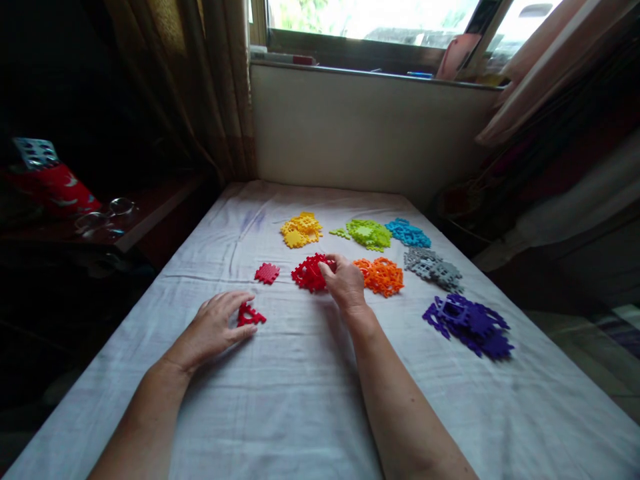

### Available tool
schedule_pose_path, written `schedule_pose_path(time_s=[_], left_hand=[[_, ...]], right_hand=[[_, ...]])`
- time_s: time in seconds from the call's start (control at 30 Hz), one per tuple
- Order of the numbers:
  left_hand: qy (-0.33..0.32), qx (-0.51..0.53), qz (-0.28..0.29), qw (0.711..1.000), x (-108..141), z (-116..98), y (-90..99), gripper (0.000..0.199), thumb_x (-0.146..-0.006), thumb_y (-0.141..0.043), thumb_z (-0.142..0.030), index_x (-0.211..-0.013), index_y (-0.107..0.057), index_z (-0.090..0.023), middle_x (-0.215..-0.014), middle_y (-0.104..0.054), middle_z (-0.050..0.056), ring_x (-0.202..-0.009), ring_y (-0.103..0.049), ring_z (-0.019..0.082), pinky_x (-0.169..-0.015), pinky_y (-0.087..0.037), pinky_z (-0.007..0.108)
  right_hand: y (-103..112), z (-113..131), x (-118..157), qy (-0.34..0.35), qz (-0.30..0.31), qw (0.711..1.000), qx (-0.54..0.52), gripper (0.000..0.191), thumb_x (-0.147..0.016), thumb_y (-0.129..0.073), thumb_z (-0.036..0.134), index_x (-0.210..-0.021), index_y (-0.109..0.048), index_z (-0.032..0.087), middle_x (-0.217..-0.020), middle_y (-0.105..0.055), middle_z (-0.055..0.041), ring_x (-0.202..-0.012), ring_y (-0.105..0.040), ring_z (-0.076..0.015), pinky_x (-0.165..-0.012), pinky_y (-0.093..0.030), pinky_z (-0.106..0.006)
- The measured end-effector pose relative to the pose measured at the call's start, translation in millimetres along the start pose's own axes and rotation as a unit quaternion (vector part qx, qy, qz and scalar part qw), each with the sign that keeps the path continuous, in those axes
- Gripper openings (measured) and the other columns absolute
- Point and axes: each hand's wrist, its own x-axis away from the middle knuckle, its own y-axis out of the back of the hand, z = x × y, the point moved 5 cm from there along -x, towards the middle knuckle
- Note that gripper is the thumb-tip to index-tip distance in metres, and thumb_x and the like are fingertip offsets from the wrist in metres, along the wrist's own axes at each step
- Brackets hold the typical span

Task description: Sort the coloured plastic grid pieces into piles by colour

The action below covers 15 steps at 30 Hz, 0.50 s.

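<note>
Head: red pile (310,273) at right hand (346,283)

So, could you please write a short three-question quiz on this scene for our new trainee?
1. The fingers of the right hand are at which pile of notched plastic pieces: A) grey, B) red, C) blue?
2. True or false: the left hand is touching the yellow pile.
3. Which pile lies nearest the camera?

Key:
1. B, the red pile.
2. False; a notched red piece is between its thumb and fingers.
3. The purple pile.
</note>
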Motion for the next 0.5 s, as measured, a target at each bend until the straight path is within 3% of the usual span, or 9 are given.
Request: schedule_pose_path(time_s=[0.2,0.37,0.43,0.5], left_hand=[[-0.023,0.001,-0.018,1.0,0.4,-1.1,1.2,0.038,-0.078,-0.065,-0.051,-0.105,-0.072,-0.025,-0.123,-0.071,0.007,-0.115,-0.064,0.027,-0.105,-0.048,0.042],[-0.028,0.048,-0.115,0.992,-5.2,-7.1,0.4,0.04,-0.083,-0.062,-0.056,-0.106,-0.069,-0.024,-0.114,-0.072,0.007,-0.107,-0.066,0.024,-0.1,-0.051,0.041],[-0.044,0.071,-0.152,0.985,-7.0,-14.9,-1.8,0.039,-0.086,-0.06,-0.056,-0.107,-0.069,-0.025,-0.115,-0.07,0.007,-0.109,-0.065,0.023,-0.101,-0.052,0.041],[-0.058,0.087,-0.175,0.979,-8.2,-23.9,-4.3,0.039,-0.087,-0.059,-0.055,-0.11,-0.067,-0.025,-0.116,-0.069,0.007,-0.11,-0.065,0.023,-0.1,-0.052,0.04]], right_hand=[[4.6,-3.9,-1.9,0.012,-0.026,0.999,-0.02,0.029,-0.095,-0.057,0.037,-0.115,-0.071,0.022,-0.106,-0.076,-0.0073,-0.094,-0.069,-0.0221,-0.085,-0.048,-0.032],[17.9,0.9,-0.8,0.058,-0.07,0.996,-0.015,0.021,-0.093,-0.058,0.031,-0.099,-0.076,0.022,-0.107,-0.073,-0.009,-0.092,-0.067,-0.0207,-0.083,-0.048,-0.031],[10.1,8.0,2.9,0.076,-0.011,0.996,-0.047,0.019,-0.092,-0.059,0.031,-0.093,-0.077,0.023,-0.096,-0.075,-0.006,-0.087,-0.067,-0.0191,-0.079,-0.048,-0.029],[-6.6,21.2,12.6,0.105,0.098,0.984,-0.104,0.019,-0.091,-0.062,0.034,-0.091,-0.077,0.023,-0.087,-0.075,-0.003,-0.081,-0.068,-0.0171,-0.073,-0.048,-0.026]])
